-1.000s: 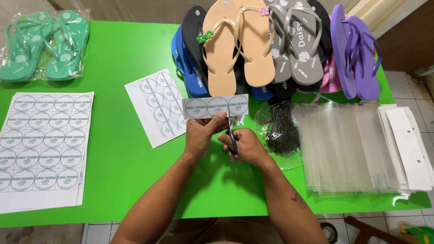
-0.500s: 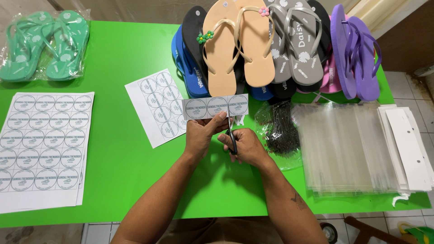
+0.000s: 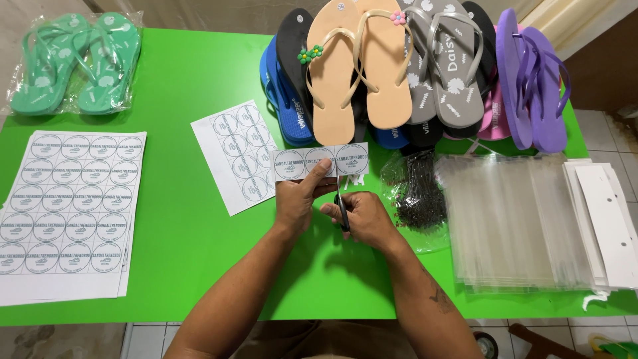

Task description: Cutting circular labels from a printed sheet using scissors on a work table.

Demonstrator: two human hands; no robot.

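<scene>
Over a bright green table (image 3: pixel 199 80), a person cuts round labels apart. The left hand (image 3: pixel 298 199) pinches a paper strip of three round labels (image 3: pixel 321 160) between thumb and fingers, holding it up just beyond both hands, in front of the heap of sandals. The right hand (image 3: pixel 362 216) is closed around the handles of a pair of scissors (image 3: pixel 341 203), whose blades point up at the strip's lower edge between the middle and right labels; how far the blades stand apart cannot be told from this view.

A partly cut label sheet (image 3: pixel 234 154) lies just left of the hands, and a stack of full label sheets (image 3: pixel 70 209) sits at the left edge. A bagged pair of green flip-flops (image 3: pixel 76 63) rests at the far left corner. Far of the strip stands a row of flip-flops (image 3: pixel 399 66) in blue, black, beige, grey, pink and purple. To the right lie a bag of small black fasteners (image 3: pixel 419 196), a stack of clear plastic bags (image 3: pixel 515 219) and white card headers (image 3: pixel 608 219).

By the look of it, the step in hand is separating single labels; the next snip calls for a steady strip and a cut kept between the printed circles.
</scene>
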